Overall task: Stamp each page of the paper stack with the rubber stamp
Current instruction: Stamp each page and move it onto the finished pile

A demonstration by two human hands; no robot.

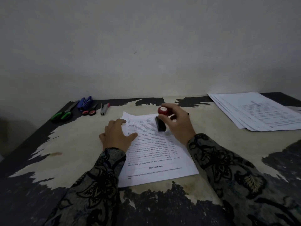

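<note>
Two pairs of scissors (65,114) and a stapler (85,102) sit out of the way at ten o'clock on the table (68,149). The left hand (117,136) lies flat, fingers straight, on the paper stack's (162,165) left edge, probably to stop it sliding. At one o'clock from it, the right hand (176,123) curls its fingers round the stamp's (162,119) red knob; the dark base seems to touch the page. Other sheets (260,111) lie at two o'clock.
</note>
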